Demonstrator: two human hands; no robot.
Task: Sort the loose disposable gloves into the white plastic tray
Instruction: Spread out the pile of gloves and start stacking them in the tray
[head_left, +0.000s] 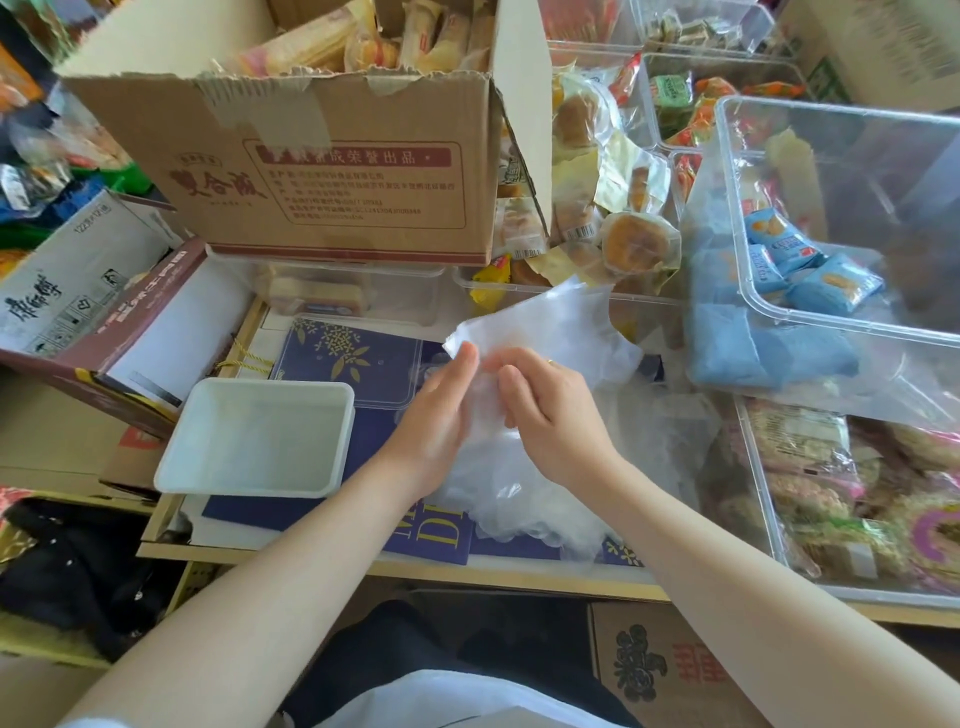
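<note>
Both-handed, left hand (447, 410) and right hand (545, 410) pinch a clear glove (545, 322), its length slanting up-right; the white tray (171, 467) holds nothing visible

The white plastic tray (257, 439) sits open-topped at left, its interior reachable from above. A bare strip of dark blue surface (371, 431) separates it from the left hand (441, 415). Obstacles: a large cardboard box (332, 156) behind, a tilted carton (98, 317) just beside the tray's far-left corner, clear bins (841, 218) at right, and a heap of loose gloves (519, 493) under both hands.
</note>
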